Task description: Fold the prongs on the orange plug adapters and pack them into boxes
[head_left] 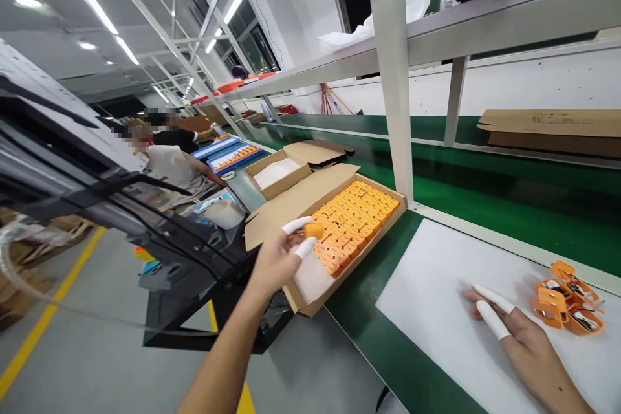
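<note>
My left hand (284,252), with white covers on its thumb and index finger, pinches a small orange part (314,230) above the near end of a cardboard box (371,242). Rows of orange parts (356,217) fill much of that box, and a white sheet (313,277) lies at its near end. Over a white mat (427,284) my right hand (509,326) has its fingers stretched out, two of them covered in white, and nothing shows between them. Just beyond it, several orange pieces with small inner parts (567,301) sit in a cluster.
Behind the full box is another open carton (279,174). A metal post (395,77) rises beside the box and carries a shelf (514,16). Black machine parts (184,259) stand left of the green table (359,297). Two people sit further back on the left.
</note>
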Motion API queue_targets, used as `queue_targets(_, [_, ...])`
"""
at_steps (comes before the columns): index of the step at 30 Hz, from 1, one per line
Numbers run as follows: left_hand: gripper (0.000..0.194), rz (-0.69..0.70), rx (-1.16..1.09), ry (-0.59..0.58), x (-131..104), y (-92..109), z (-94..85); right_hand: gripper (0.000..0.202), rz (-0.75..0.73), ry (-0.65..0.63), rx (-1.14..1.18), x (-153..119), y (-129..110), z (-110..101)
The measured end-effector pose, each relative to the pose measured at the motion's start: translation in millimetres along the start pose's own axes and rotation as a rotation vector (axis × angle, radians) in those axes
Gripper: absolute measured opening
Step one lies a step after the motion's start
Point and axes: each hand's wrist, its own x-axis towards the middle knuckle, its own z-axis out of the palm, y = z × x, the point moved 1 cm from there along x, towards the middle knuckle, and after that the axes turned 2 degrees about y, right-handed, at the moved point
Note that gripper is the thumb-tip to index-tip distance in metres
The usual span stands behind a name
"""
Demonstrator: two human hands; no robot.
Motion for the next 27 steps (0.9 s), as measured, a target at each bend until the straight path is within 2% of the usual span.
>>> queue_targets(1, [0.055, -0.025, 0.205, 0.021, 8, -17, -14.2, 0.041, 0.002, 0.002, 0.004, 0, 1, 1])
queue_targets(4, [0.052, -0.077, 0.410, 0.002, 25, -63, -37.1, 0.046, 0.015, -0.001, 0.002, -1, -2, 5])
queue_targets(6, [0.046, -0.080, 0.499, -0.027, 31, -83, -38.3, 0.048, 0.016, 0.027, 0.008, -3, -6, 9])
queue_targets(9, [0.043, -0.052, 0.620, -0.074, 40, -101, -31.4, 0.048, 0.008, 0.055, 0.007, -4, -8, 10])
queue_targets(12, [0.041, -0.015, 0.704, -0.107, 49, -110, -25.6, 0.047, -0.032, -0.042, -0.056, 0, 0, 4])
queue_targets(15, [0.039, -0.003, 0.763, -0.116, 54, -114, -22.6, 0.049, -0.076, -0.140, -0.130, 5, 11, -4])
queue_targets(21, [0.044, 0.014, 0.794, -0.087, 54, -108, -21.3, 0.056, -0.127, -0.162, -0.164, 3, 26, -6])
queue_targets(24, [0.043, 0.035, 0.766, -0.027, 49, -92, -26.4, 0.058, -0.169, -0.126, -0.195, 1, 26, 0])
queue_targets(27, [0.042, 0.088, 0.699, 0.064, 38, -59, -26.6, 0.052, -0.221, -0.071, -0.273, -4, 12, 8])
